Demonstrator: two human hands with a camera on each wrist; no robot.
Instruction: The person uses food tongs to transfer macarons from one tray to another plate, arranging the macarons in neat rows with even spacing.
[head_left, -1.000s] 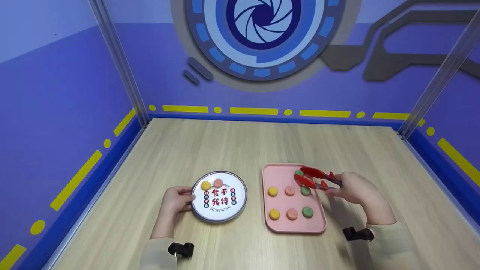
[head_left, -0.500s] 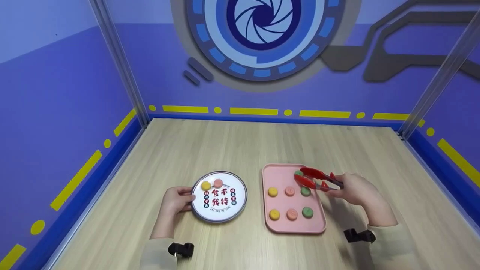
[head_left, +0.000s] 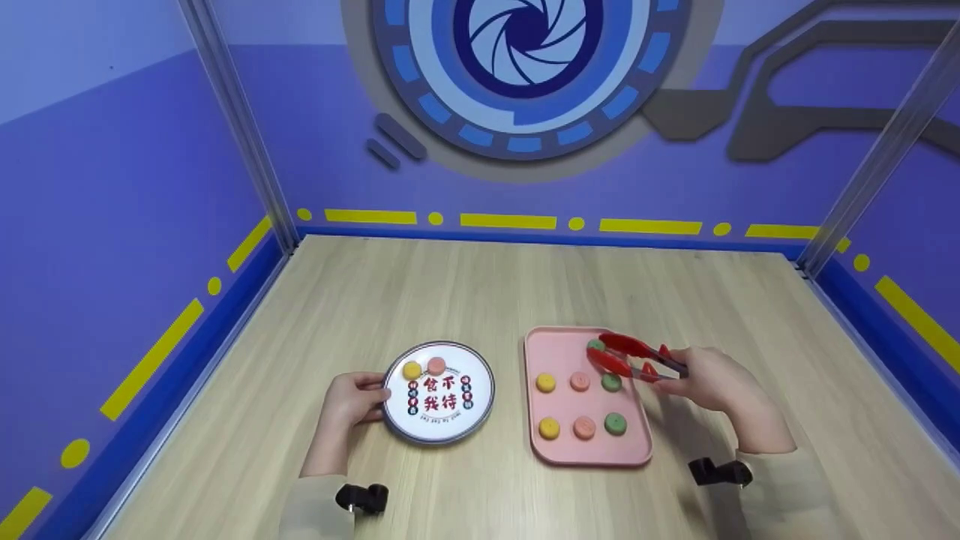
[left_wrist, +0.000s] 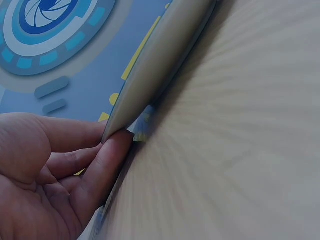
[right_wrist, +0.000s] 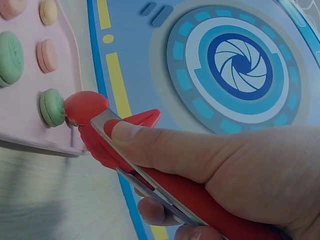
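Note:
My left hand [head_left: 354, 399] pinches the rim of a round white plate [head_left: 474, 390] with red characters, its thumb and finger meeting there in the left wrist view. On the plate sit a yellow macaron [head_left: 412, 370] and a pink macaron [head_left: 436, 366]. Red-tipped tongs [head_left: 634, 346] are gripped in my right hand [head_left: 712, 379], thumb along one arm. Their tips stand around a green macaron [head_left: 595, 345] at the far right of a pink tray [head_left: 559, 349]. Whether they squeeze it I cannot tell. In the right wrist view, another green macaron [right_wrist: 51, 107] shows beside the red tip.
Two rows of macarons lie nearer on the tray: yellow [head_left: 546, 383], pink [head_left: 580, 382] and green [head_left: 611, 382], then the same colours again. Plate and tray stand apart on a wooden table [head_left: 510, 292]. Blue-purple walls [head_left: 315, 150] enclose its back and sides.
The tong tips and the far green macaron have shifted very slightly left. The left hand and the plate stay put.

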